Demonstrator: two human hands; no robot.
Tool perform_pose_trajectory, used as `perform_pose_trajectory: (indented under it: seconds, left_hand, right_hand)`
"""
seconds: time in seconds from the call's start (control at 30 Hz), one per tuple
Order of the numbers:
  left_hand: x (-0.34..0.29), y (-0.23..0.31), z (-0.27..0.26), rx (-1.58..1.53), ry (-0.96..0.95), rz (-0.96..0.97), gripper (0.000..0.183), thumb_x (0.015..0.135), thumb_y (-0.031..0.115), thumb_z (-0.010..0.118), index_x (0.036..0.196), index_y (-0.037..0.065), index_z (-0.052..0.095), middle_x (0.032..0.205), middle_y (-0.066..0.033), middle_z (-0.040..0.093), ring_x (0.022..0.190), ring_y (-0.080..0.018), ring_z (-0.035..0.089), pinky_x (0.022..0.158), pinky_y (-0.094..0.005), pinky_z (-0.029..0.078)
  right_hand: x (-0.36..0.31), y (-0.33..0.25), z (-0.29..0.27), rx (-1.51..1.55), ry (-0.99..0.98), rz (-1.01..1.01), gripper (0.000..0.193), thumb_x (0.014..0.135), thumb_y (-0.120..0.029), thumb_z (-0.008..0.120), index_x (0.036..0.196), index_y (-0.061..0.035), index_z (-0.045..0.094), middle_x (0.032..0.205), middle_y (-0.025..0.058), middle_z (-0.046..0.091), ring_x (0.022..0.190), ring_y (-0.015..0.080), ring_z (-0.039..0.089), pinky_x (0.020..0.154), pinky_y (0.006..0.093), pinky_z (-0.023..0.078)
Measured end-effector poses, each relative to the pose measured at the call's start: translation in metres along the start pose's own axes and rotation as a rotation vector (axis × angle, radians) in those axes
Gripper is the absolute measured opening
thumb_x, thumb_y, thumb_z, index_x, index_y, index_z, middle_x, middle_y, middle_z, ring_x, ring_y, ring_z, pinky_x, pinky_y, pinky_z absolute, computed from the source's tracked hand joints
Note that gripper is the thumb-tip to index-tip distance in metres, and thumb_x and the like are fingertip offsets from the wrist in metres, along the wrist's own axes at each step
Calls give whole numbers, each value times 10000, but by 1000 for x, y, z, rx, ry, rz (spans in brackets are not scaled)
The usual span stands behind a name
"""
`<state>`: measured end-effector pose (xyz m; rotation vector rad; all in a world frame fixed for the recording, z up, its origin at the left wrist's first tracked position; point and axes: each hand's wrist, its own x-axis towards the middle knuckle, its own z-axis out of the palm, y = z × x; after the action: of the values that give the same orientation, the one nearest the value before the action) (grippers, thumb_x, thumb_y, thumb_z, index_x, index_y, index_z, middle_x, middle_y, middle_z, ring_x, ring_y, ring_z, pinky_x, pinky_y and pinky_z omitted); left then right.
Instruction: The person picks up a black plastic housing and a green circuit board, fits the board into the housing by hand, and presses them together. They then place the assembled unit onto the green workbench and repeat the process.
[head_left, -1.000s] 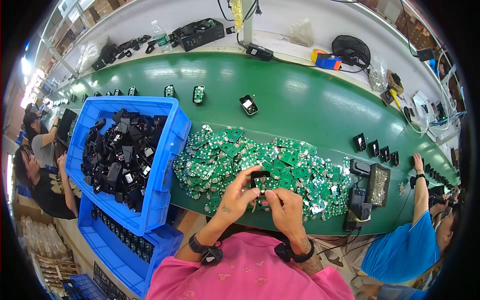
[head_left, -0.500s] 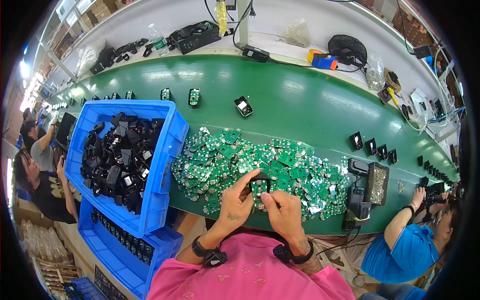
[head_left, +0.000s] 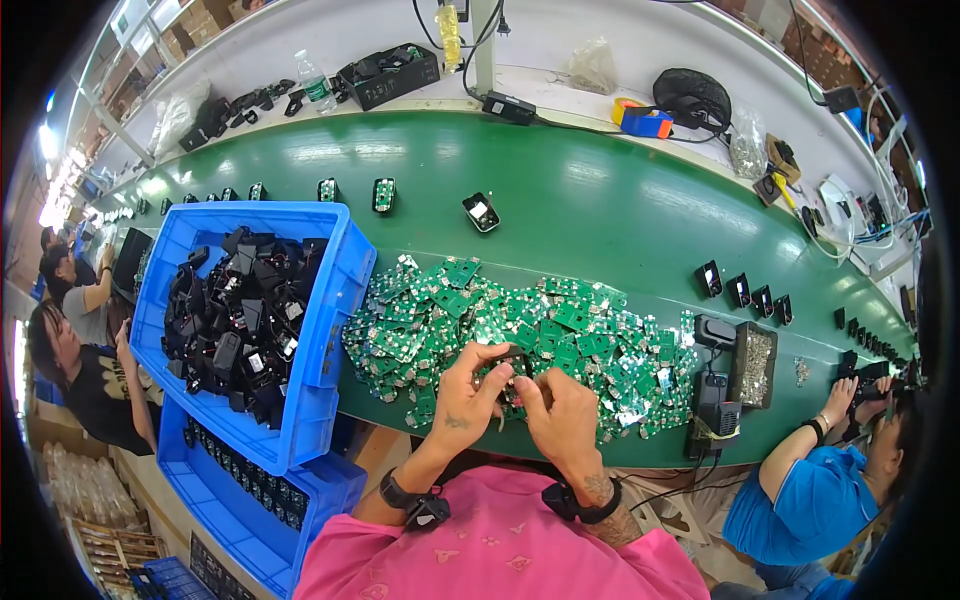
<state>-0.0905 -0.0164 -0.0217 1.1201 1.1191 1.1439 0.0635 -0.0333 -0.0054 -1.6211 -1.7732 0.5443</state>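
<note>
Left hand [head_left: 466, 392] gripping small, boxy black case [head_left: 517, 356]; right hand [head_left: 563, 412] at its side, fingers curled, grip unclear. Case over heap of flat, angular green boards [head_left: 590, 345]. Glossy green table [head_left: 600, 200]; blue plastic bin [head_left: 335, 300].

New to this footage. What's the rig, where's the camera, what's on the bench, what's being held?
There is no robot: these are a person's two bare hands. Every picture comes from the left one of two fisheye cameras worn on the head, looking down, so straight edges bend near the rim. Left in the picture is the person's left.

On the green table lies a heap of green circuit boards. To its left is a blue crate of black parts.

The left hand holds a small black case, mostly covered; the right hand is up against it, its exact grip hidden.
</note>
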Motion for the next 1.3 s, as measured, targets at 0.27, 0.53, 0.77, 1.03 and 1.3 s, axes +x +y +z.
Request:
perform_pose_trajectory:
  seconds: [0.27,0.53,0.77,1.03,1.3]
  left_hand:
    - [2,-10,-1,113,4,155,326,933,129,638,1238,21,597,1039,-101,677,851,-115,650,712,-274,546]
    - [-2,18,-1,219,-220,234,496,803,44,755,1276,2,615,1209,-146,652,1105,-201,631,963,-324,504]
    - [-9,36,4,241,-146,252,482,736,68,800,1198,27,668,1134,-136,708,1047,-252,688,988,-362,492]
    - [-13,37,4,229,-224,204,417,762,51,773,1160,6,659,1059,-119,722,976,-195,694,882,-324,536]
    - [10,4,2,-190,-60,-132,185,925,186,654,974,8,656,870,-7,652,745,-46,567,668,-226,467]
  right_hand:
    - [3,14,-6,618,-286,125,303,844,-45,713,1114,50,612,826,49,677,667,93,617,597,252,499]
    - [-3,27,-5,570,-205,46,303,797,17,700,1089,40,624,852,88,693,719,135,652,657,286,531]
    - [-2,21,-11,426,-119,-214,311,728,6,701,1032,7,633,834,114,651,705,276,647,622,344,505]
    - [-4,15,-21,456,-164,-173,165,741,-48,742,861,3,642,721,88,620,598,206,604,531,313,454]
    - [-7,-5,-25,622,-277,141,257,777,-147,820,775,1,610,641,-16,574,532,30,487,481,218,389]
